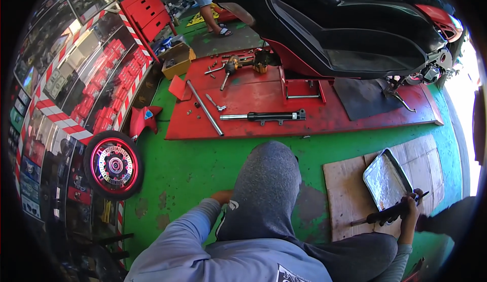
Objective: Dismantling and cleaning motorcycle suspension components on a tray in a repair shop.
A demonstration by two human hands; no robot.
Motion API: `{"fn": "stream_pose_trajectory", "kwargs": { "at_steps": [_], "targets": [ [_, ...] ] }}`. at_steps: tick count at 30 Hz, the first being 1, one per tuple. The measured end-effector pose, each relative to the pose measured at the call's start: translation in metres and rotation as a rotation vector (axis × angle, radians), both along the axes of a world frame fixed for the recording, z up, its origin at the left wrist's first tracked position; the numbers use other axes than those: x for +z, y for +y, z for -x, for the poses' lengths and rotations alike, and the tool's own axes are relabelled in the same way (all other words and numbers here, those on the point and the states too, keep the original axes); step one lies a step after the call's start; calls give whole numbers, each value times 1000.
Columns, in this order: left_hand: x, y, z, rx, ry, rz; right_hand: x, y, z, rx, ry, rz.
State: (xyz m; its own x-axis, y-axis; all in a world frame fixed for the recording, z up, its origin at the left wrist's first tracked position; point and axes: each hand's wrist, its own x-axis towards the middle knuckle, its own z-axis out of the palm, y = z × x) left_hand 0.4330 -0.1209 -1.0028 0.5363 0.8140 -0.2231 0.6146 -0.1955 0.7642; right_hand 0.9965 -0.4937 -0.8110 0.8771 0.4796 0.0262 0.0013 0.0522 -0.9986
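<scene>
My right hand (409, 213) is closed around a black fork leg (388, 214), which lies slantwise over the near edge of a metal tray (378, 180). Its thin rod end points left, above a flattened cardboard sheet (345, 190). The shallow tray looks wet or shiny inside and rests on that cardboard. My left hand (221, 197) is beside my raised knee, its fingers hidden from sight. On the red lift platform in front lies another fork leg (264, 116), black with a silver tube. Near it is a long bare metal tube (205, 108).
A black scooter (350, 33) stands on the red platform (243, 132), with loose tools and a yellow-black power tool (232, 65) at its left. A wheel with a red rim (114, 165) leans by the glass display case (76, 99). Another person's leg (209, 18) shows at the back.
</scene>
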Motion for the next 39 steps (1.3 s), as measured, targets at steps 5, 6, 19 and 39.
{"fn": "stream_pose_trajectory", "kwargs": {
  "at_steps": [5, 6, 19, 39],
  "targets": [
    [6, 121, 5, -161, 319, 321, -8, 2, -18, 81, 94, -27],
    [3, 139, 8, -121, 244, 297, -5, 5, -17, 113, 102, -35],
    [149, 243, -95, 195, -322, 11, 7, 24, -8, 18, 99, -58],
    [235, 185, -300, -519, 271, 389, 11, 51, -35, 256, 91, -32]
  ]
}}
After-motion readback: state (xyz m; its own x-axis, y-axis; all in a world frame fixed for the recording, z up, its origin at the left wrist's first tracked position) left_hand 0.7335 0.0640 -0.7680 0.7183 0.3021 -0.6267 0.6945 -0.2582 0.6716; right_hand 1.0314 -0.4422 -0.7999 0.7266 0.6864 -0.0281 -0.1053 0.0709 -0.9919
